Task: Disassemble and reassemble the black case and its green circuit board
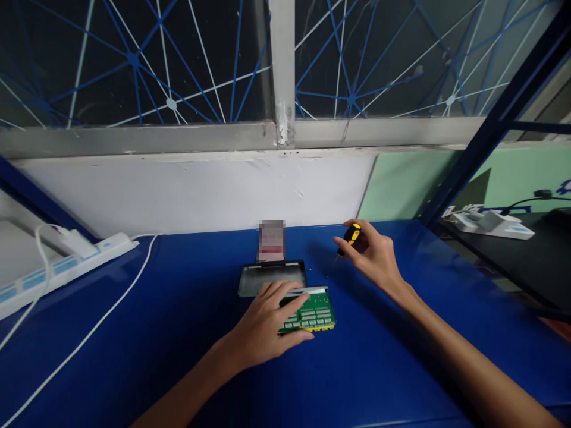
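My left hand [267,321] lies on a green circuit board [314,312] on the blue table [178,333], fingers curled over its left part and thumb along its near edge. My right hand [372,252] is raised to the right and farther back, fingers closed round a small screwdriver with a black and yellow handle [351,236], its tip pointing down toward the table. Just behind the board lies a grey metal cover plate [267,276]. A small blurred card [272,241] stands upright behind the plate.
A white power strip [66,261] with a white cable [89,339] lies at the left. A white wall and a window with blue and white lines rise behind. A blue post [491,131] and a dark bench with white devices [491,223] stand at the right.
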{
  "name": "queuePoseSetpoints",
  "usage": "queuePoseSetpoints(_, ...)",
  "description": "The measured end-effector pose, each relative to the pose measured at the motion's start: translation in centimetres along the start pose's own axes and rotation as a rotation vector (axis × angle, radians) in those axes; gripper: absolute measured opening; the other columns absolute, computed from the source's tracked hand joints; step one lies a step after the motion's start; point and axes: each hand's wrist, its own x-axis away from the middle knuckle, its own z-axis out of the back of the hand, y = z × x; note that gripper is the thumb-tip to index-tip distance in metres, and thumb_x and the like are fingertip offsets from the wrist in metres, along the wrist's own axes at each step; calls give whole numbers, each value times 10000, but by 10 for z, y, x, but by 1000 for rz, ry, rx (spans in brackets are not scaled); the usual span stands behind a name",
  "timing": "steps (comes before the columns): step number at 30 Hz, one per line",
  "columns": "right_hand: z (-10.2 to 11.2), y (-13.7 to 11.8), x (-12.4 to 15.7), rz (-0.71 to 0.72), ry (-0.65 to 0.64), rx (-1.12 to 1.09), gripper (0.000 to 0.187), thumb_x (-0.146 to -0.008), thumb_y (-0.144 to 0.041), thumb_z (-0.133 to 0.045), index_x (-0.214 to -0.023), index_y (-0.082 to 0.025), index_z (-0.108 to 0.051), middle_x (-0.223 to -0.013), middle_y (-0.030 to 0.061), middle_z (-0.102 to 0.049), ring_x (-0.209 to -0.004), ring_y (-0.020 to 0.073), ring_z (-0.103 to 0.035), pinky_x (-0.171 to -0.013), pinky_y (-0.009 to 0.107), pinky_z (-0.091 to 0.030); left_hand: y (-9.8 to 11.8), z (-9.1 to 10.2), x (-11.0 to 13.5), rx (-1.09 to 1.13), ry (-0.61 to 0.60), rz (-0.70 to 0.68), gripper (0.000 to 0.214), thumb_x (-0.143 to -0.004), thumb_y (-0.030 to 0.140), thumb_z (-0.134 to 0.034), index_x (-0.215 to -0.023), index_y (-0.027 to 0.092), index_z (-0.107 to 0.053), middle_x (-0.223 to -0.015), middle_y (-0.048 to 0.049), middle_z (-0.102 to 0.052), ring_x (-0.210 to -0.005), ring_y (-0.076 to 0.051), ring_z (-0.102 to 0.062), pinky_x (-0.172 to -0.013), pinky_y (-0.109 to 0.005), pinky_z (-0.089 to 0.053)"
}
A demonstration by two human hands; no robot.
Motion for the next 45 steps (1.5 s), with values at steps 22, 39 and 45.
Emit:
queuePoseSetpoints(22, -6, -52, 26, -114, 29, -569, 319, -787, -352, -709, -1037, -224, -559, -723, -5, -637, -564, 171, -679, -569, 320, -593, -1, 1, -6, 160, 367, 69, 142, -895, 185, -591, -801, 182, -697, -766, -27, -678, -739, -157, -601, -742, -323, -476)
queuePoseSetpoints(39, -4, -54, 30, -80, 119, -533, 327, -770, -325, -738, -1040, -221, -587, -735, -2, -656, -586, 169, -675, -586, 320, -592, 3, 9, -7, 146, 373, 70, 154, -892, 144, -568, -854, 184, -712, -791, -36, -677, -768, -166, -604, -769, -332, -449)
queuePoseSetpoints(45, -6, -54, 31, -65, 109, -550, 326, -762, -291, -746, -1040, -218, -593, -731, -14, -660, -578, 154, -680, -572, 289, -586, 1, 9, -7, 139, 401, 55, 140, -882, 138, -584, -873, 194, -712, -794, -27, -682, -758, -164, -601, -756, -334, -454)
